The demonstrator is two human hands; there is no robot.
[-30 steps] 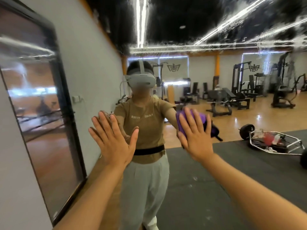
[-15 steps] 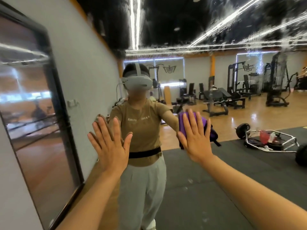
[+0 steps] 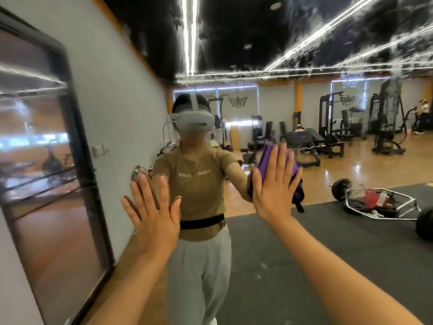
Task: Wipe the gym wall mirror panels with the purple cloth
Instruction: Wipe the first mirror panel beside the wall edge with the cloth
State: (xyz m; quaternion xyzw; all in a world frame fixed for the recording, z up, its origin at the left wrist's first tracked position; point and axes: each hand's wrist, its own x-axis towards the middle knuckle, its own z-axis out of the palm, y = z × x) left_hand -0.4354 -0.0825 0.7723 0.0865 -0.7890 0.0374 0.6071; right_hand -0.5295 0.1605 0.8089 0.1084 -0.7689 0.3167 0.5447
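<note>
Pressing one purple cloth (image 3: 266, 160) to the mirror (image 3: 293, 242), right hand (image 3: 274, 184) flat; left hand (image 3: 154, 216) flat, empty

Cloth (image 3: 267, 158) between right hand (image 3: 274, 184) and mirror (image 3: 304, 231)

One head-worn wide-angle camera faces the mirror panel (image 3: 304, 231) straight on at arm's reach; no second view.

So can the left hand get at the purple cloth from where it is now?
Probably yes. The left hand lies flat and empty on the mirror, with bare glass between it and the purple cloth. But the right hand presses over most of the cloth.
</note>
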